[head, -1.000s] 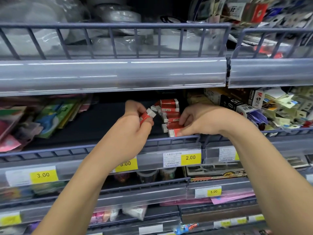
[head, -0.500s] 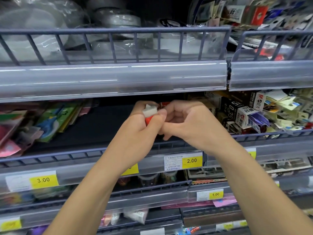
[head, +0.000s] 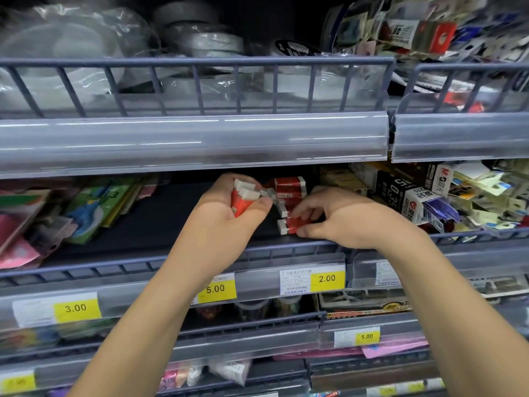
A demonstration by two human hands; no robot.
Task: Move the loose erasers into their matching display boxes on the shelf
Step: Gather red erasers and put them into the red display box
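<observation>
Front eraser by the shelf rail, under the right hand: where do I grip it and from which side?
Pinch the front eraser across its two long sides at the red sleeve, coming from above and the front. It lies flat, lengthwise along the rail, white end left. The right hand already has fingertips on its sleeve end.

The light is dim and bluish. Bright streaks shine on the plastic shelf strip in the upper half. Corners look blurry, and the shelf lines bend at the edges.
</observation>
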